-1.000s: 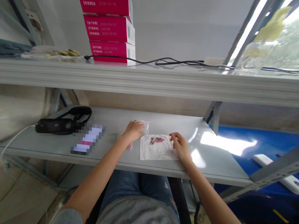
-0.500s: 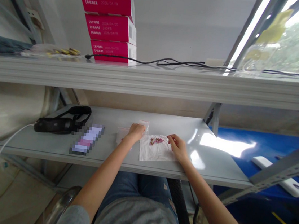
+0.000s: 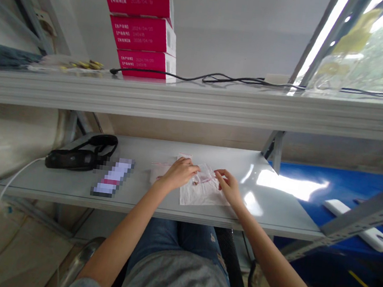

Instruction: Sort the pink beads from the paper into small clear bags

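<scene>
My left hand (image 3: 183,173) is closed on the edge of a small clear plastic bag (image 3: 205,173), which lies over part of a white cloth or tissue (image 3: 202,197). Small reddish-pink beads or pieces on that cloth are now mostly covered by the bag. At the bag's right side is my right hand (image 3: 227,185), thumb and fingertips drawn together; whether something tiny is between them cannot be made out. Left of my left hand lies another small clear bag (image 3: 156,171) with a few reddish pieces. One more bag (image 3: 185,156) shows partly behind that hand.
A blurred-out phone (image 3: 113,178) and a black strapped device (image 3: 74,159) with a white cable are on the left of the grey table (image 3: 266,218). Above, a shelf (image 3: 196,104) carries red boxes (image 3: 138,34) and black cables (image 3: 217,77). White devices (image 3: 359,224) rest on a blue surface at right.
My left hand has moved right from the bags beside the cloth, bringing a clear bag over the cloth and the beads. My right hand has hardly moved.
</scene>
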A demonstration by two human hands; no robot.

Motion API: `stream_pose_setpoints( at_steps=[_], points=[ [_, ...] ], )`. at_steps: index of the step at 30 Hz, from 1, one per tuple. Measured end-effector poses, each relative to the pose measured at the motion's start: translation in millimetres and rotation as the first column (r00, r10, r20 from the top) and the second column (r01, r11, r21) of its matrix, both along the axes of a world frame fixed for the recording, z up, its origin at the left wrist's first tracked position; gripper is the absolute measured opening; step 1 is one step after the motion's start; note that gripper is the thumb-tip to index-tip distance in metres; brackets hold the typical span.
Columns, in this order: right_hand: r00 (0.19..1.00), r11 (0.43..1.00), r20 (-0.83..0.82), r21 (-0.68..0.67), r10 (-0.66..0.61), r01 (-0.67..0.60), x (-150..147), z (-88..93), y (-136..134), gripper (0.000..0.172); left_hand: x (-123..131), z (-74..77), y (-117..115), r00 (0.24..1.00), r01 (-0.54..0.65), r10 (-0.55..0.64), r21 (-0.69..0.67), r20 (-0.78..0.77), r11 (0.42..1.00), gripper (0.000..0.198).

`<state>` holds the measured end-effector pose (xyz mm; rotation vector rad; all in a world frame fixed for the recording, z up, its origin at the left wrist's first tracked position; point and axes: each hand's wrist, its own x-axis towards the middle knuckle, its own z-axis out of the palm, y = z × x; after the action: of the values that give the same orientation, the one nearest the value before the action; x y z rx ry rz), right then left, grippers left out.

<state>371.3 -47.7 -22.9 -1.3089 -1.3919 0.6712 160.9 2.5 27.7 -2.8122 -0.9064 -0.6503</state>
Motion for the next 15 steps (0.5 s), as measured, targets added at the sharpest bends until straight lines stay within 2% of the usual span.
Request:
stream_pose_setpoints(
  at_steps=[4,8,11,15],
  points=[
    [0.997,0.996,-0.069,-0.073,0.037,-0.042,-3.7,2.9,1.3,0.037,1.5,4.1,-7.5,0.998,0.058,-0.057,-0.032,0.022,0.998,0.021],
    [0.985,0.984,-0.15,-0.144,0.081,-0.103,-11.9,6.7,-0.6,0.034,-1.0,9.3,-13.5,0.999,0.032,-0.031,-0.039,0.035,0.999,0.021],
    [0.974,0.982,-0.203,-0.139,0.098,-0.127,-20.7,9.1,-2.8,0.033,1.6,12.5,-20.5,0.995,0.015,-0.01,-0.046,0.102,0.999,0.024],
    [0.968,0.98,-0.213,-0.115,0.136,-0.163,-31.3,11.6,-5.7,0.033,12.7,10.3,-26.8,0.983,0.009,0.011,-0.108,0.183,0.994,0.057]
  ],
)
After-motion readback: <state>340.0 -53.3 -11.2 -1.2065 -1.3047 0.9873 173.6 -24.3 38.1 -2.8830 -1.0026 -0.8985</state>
